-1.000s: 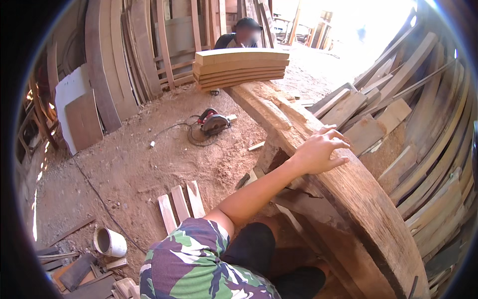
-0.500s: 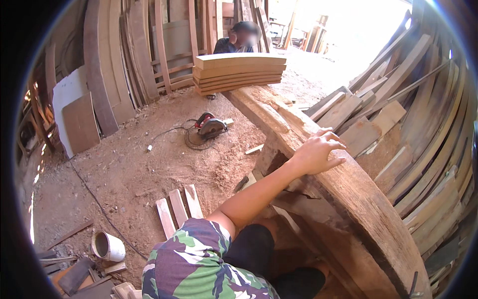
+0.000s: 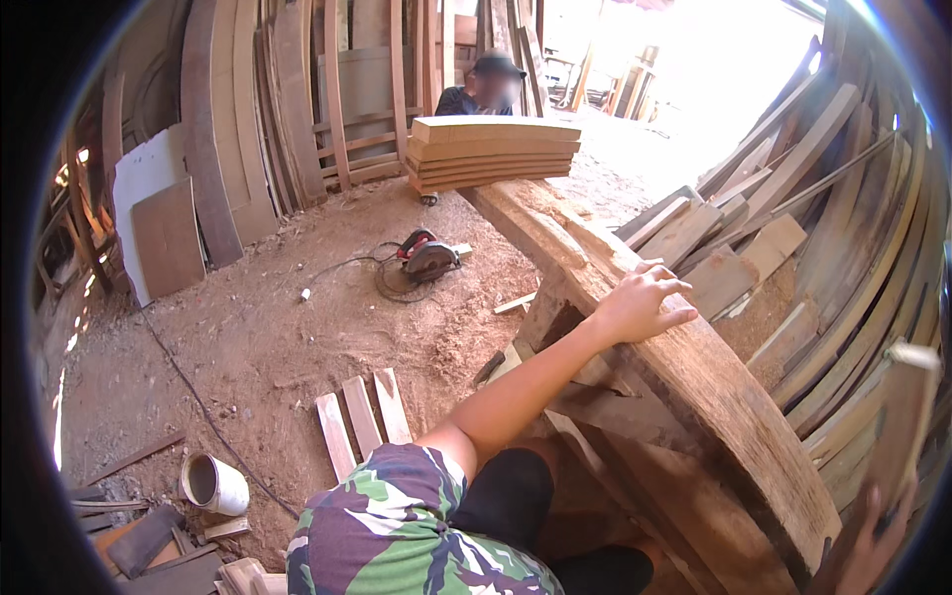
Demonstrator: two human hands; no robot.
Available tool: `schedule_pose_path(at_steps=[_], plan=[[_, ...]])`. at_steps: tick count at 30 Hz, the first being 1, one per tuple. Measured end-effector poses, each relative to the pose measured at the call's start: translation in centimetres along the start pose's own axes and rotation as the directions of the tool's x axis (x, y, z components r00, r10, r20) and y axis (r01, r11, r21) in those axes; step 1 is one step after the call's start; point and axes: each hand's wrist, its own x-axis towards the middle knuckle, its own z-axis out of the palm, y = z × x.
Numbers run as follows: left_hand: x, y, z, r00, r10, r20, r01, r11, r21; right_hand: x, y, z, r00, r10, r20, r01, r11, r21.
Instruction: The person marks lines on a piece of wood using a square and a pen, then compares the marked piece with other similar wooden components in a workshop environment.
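Observation:
My left hand (image 3: 643, 305) rests on top of a long, thick wooden beam (image 3: 724, 387), its fingers apart and holding nothing. At the lower right rim my right hand (image 3: 878, 550) has come into view, dim and partly cut off. It grips a short wooden board (image 3: 904, 416) that stands up beside the beam, its pale end upward. A stack of curved wooden pieces (image 3: 496, 149) lies across the far end of the beam.
A circular saw (image 3: 429, 258) with its cord lies on the dusty ground. Three short boards (image 3: 364, 416) and a white bucket (image 3: 216, 484) are at the left. Planks (image 3: 793, 258) lean along the right side. Behind the stack is another person (image 3: 481, 89).
My right hand has risen into view at the lower right with the wooden board. The left hand stays on the beam while the view has shifted slightly.

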Motion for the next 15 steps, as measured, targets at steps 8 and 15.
schedule_pose_path(at_steps=[8,15], plan=[[0.7,-1.8,-1.8,0.981,-0.080,-0.176,0.049,0.983,-0.176,8.7,-10.4,14.8,0.817,-0.507,0.276,0.539,0.841,-0.051],[0.7,-0.7,-0.6,0.922,0.077,-0.379,-0.175,0.957,-0.232,7.0,-10.1,20.5,0.740,-0.612,0.278,0.650,0.758,-0.061]])
